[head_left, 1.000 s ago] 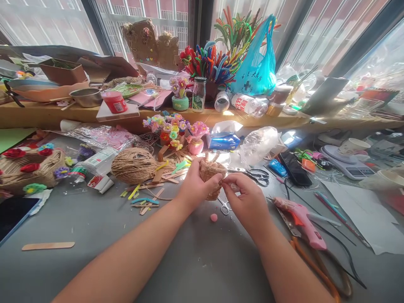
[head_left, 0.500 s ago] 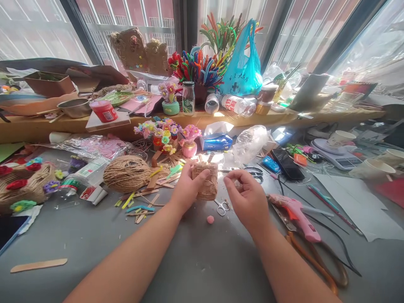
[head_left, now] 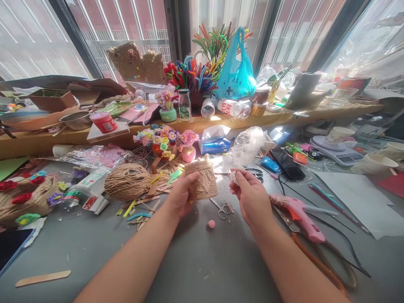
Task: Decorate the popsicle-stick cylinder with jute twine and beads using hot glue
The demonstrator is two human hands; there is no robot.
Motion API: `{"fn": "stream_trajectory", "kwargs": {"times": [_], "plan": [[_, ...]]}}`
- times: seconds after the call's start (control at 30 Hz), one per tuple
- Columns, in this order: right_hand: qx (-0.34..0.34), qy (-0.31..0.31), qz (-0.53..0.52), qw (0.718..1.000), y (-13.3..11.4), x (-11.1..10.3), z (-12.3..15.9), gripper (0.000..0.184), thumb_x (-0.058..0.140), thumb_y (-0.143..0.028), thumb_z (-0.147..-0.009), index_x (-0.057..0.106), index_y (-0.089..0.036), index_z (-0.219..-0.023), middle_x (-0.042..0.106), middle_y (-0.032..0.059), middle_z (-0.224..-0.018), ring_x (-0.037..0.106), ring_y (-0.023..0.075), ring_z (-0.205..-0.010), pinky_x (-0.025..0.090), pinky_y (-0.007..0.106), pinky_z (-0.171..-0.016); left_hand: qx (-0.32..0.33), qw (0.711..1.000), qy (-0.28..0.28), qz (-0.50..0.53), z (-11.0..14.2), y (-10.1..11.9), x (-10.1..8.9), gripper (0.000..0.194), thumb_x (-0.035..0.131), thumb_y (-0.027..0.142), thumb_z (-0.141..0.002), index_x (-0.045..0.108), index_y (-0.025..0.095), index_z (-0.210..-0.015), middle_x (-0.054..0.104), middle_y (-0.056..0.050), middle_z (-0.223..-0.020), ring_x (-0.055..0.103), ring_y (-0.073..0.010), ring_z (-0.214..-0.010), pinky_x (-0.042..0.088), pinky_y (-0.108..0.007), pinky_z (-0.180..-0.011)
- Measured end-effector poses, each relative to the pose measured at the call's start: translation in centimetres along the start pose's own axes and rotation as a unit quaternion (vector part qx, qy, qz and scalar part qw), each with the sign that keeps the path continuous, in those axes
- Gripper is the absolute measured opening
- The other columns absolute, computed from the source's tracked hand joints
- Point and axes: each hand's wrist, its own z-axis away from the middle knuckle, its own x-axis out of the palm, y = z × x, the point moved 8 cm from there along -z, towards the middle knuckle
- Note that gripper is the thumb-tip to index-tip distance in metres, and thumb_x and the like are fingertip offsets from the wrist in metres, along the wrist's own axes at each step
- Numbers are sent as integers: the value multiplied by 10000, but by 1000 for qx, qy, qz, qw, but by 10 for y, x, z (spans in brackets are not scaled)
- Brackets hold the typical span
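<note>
My left hand point(head_left: 178, 195) is wrapped round a small twine-covered pot point(head_left: 203, 182), thumb on its near side; a brownish patch shows on the pot's wall. To the right, my right hand point(head_left: 253, 200) pinches a small white crumpled piece point(head_left: 233, 177) between thumb and fingertips, apart from the pot. I cannot tell what that piece is made of. Below and between the hands lie a pair of small silver scissors point(head_left: 224, 211) and a pink pom-pom point(head_left: 211, 224).
A ball of twine point(head_left: 126, 181) and loose wooden sticks point(head_left: 153, 188) lie left. On the right are a pink glue gun point(head_left: 299, 214), large brown-handled shears point(head_left: 318, 263) and a phone point(head_left: 287, 163). A tissue pack point(head_left: 215, 145) and pipe-cleaner flowers point(head_left: 188, 145) stand behind.
My left hand has tilted and turned the pot, showing more of its side. My right hand has turned, so the white piece in its fingertips now shows. The view has tipped up slightly.
</note>
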Motion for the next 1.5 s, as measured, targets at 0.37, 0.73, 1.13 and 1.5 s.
{"fn": "stream_trajectory", "kwargs": {"times": [0.37, 0.73, 1.13, 1.5], "plan": [[-291, -172, 213, 917, -57, 40, 51, 336, 608, -201, -1031, 732, -274, -1335, 685, 31, -947, 648, 201, -865, 539, 341, -791, 9, 998, -58, -9, 9, 6, 15, 464, 840, 357, -776, 736, 216, -1205, 802, -60, -1020, 738, -257, -940, 572, -363, -851], [-428, -202, 366, 801, -67, 57, 61, 264, 513, -125, -1030, 691, -202, -1209, 665, 50, -810, 613, 228, -748, 507, 355, -662, -20, 996, -83, -17, 10, -5, 16, 424, 874, 369, -776, 743, 223, -1153, 804, -74, -1048, 760, -254, -908, 606, -349, -797], [-230, -139, 242, 932, -53, 40, 40, 78, 653, -238, -977, 728, -258, -979, 788, 17, -921, 735, 217, -867, 573, 326, -784, 19, 997, -20, -75, 6, -3, 1, 740, 969, 282, -684, 630, 266, -1341, 780, -89, -1246, 728, -301, -1147, 566, -395, -950], [-196, -77, 280, 937, -50, 30, 32, 123, 637, -296, -941, 730, -255, -872, 795, 27, -826, 731, 245, -775, 540, 344, -697, 6, 994, -53, -96, 10, -6, 8, 753, 858, 235, -778, 564, 325, -1465, 742, -71, -1345, 661, -295, -1280, 514, -409, -1052]]}}
